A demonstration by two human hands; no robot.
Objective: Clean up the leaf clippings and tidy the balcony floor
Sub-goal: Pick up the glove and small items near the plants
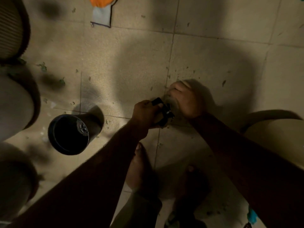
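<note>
Beige floor tiles [131, 55] are filling the dim head view, and dark shadows are falling across them. Small green leaf clippings [224, 83] are lying all over the tiles. Many are sitting just past the right hand's knuckles, and a few are lying close beside both hands. None are showing between any fingers.

The left hand [144, 111] is reaching in from the bottom left. Its fingers are curling tight around a small black thing [162, 112]. It is too dark to tell what that thing is.

The right hand [185, 99] is pressing down close to the floor. Its fingers are curling over a pale round thing [171, 103], which is touching the black thing. What it is cannot be told either.

A black pot [70, 134] is lying on its side, left of the hands, with its mouth facing the camera. An orange and grey glove [102, 12] is lying at the top. Big pale pots [14, 104] are standing along the left edge. Two bare feet [139, 165] are standing under the arms.
</note>
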